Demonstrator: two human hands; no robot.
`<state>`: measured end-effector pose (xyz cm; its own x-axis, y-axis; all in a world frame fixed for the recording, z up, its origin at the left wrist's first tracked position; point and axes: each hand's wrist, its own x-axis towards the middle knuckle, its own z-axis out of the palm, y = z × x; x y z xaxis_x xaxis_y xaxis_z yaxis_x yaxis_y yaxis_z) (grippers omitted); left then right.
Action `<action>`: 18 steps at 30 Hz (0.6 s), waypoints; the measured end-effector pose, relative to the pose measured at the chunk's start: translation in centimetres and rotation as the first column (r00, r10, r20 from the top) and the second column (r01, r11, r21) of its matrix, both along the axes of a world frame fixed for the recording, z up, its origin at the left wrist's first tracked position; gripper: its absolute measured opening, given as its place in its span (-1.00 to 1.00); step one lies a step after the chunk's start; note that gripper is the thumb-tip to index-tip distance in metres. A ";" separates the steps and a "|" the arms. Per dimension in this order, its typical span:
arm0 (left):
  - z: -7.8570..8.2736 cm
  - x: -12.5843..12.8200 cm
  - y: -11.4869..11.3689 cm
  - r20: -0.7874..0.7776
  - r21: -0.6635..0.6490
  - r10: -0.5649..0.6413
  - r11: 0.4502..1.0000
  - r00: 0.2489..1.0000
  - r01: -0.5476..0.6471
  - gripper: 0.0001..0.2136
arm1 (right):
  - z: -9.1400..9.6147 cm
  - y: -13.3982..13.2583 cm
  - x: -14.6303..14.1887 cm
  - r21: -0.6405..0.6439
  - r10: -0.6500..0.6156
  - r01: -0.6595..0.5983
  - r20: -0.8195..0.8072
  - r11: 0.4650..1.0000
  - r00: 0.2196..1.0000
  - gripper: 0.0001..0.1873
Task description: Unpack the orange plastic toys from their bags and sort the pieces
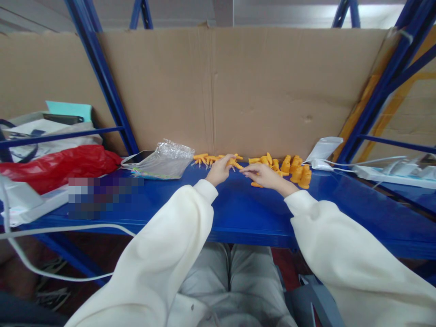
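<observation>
My left hand (220, 170) is over the blue tabletop, fingers closed around a slim orange plastic piece (237, 165). The fingertips of my right hand (264, 176) are pinched together at that piece's near end. Just left of my left hand lie several orange pieces (200, 157) with thin metal spirals. Behind and beside my right hand are several loose orange parts (264, 160), and one more orange part (256, 185) lies below it. Rounded orange pieces (304, 177) stand upright to the right of that hand. Small details are too blurred to make out.
A tall cardboard sheet (272, 86) closes off the back. At left lie a clear plastic bag (170, 163) and a red plastic bag (64, 165). A white device (322, 152) with cables and a power strip (402, 175) are at right. Blue posts (105, 77) frame both sides.
</observation>
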<state>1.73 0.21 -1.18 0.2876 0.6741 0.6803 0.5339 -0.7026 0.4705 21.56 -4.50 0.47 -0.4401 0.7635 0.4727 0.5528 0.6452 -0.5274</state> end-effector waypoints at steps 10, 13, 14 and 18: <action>-0.2 -0.2 0.9 0.176 0.057 0.178 0.980 0.968 -0.191 -0.62 | -0.5 3.8 -1.2 -0.132 -0.034 0.016 -0.136 0.991 0.990 -0.76; -0.3 -0.3 1.0 0.215 0.063 0.238 0.964 0.947 -0.257 -0.59 | 0.0 5.8 -2.5 -0.100 -0.172 0.162 -0.107 0.982 0.979 -0.76; -0.3 -0.4 1.0 0.217 0.062 0.254 0.960 0.943 -0.273 -0.59 | 0.3 6.5 -3.1 -0.084 -0.223 0.217 -0.076 0.973 0.972 -0.76; -0.4 -0.6 1.0 0.198 0.050 0.301 0.947 0.933 -0.316 -0.60 | 1.4 9.3 -5.3 -0.037 -0.353 0.355 0.060 0.934 0.934 -0.73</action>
